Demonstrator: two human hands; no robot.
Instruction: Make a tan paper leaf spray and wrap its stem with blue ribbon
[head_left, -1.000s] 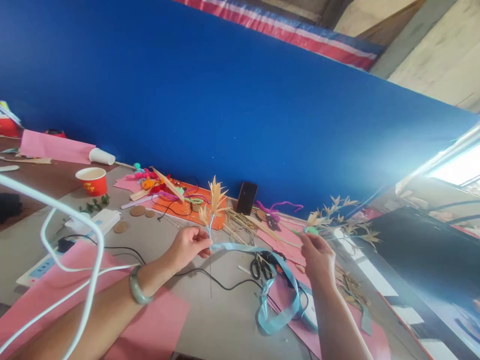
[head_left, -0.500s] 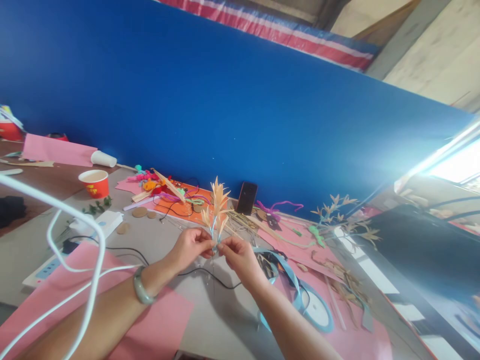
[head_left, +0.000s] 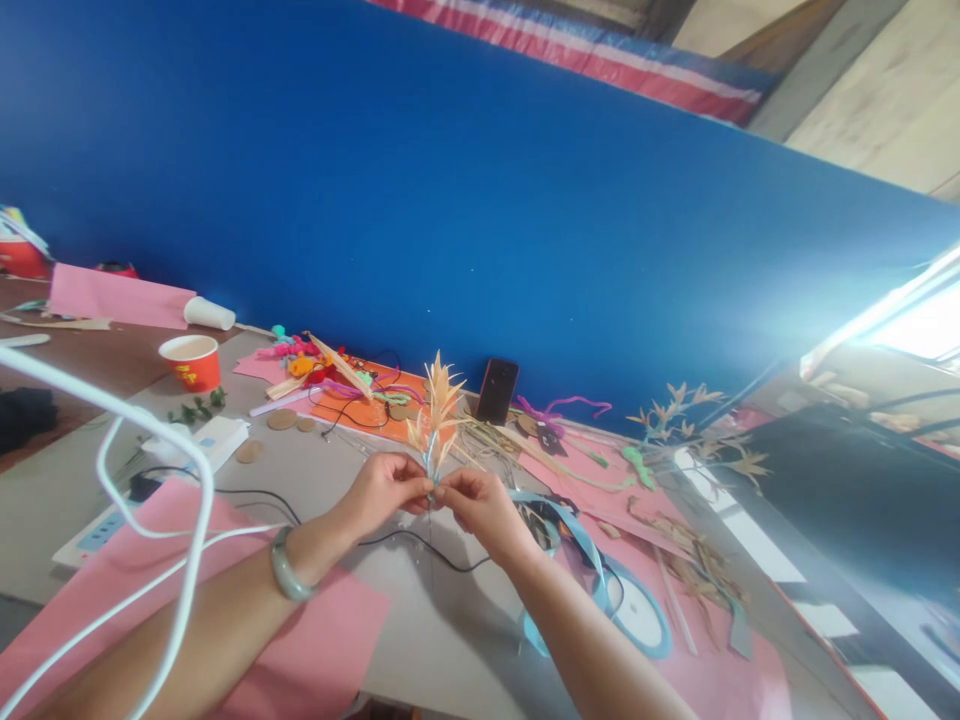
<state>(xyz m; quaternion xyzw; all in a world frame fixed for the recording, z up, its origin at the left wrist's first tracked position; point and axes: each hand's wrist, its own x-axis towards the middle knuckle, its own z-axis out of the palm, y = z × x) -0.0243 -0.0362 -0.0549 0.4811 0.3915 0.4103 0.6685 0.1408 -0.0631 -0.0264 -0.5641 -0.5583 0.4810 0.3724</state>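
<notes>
A spray of pale orange artificial flowers (head_left: 441,395) stands upright over the table, its stem wrapped in light blue near the blooms. My left hand (head_left: 388,492) pinches the stem between thumb and fingers. Close against it, my right hand (head_left: 480,508) is also closed in a pinch at the same stem, just under the lowest petals. Whether a strip of tape lies between the fingertips is too small to tell. A thin wire end of the stem hangs below both hands. To the right of my right forearm lies a roll of light blue ribbon (head_left: 637,612).
A phone (head_left: 497,392) leans on the blue partition (head_left: 465,220). Pink paper (head_left: 315,640) lies under my left arm. A red paper cup (head_left: 191,365), a power strip (head_left: 88,535) and a white cable (head_left: 196,540) are at left. More flower sprays (head_left: 675,415) stand at right.
The view has shifted slightly. My hands stay together at the stem, and the flower spray has turned a little between the fingers.
</notes>
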